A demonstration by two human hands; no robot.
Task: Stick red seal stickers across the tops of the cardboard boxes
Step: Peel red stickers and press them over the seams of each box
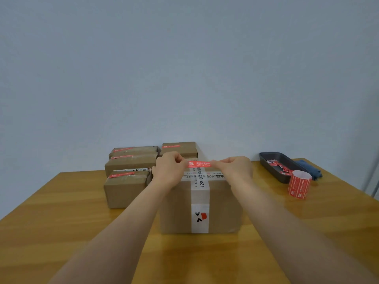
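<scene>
A brown cardboard box crossed with white printed tape [202, 201] stands mid-table on the yellow wooden table [61, 222]. Above its top, my left hand [170, 168] and right hand [235, 167] each pinch one end of a red rectangular seal sticker [199, 164] between curled fingers. A red sticker roll [299, 186] stands toward the right edge. Sealed smaller cardboard boxes [131, 167] are stacked along the far edge.

Single head cam, fwd/down over table [61, 212], close on box [201, 201], wall behind.
</scene>
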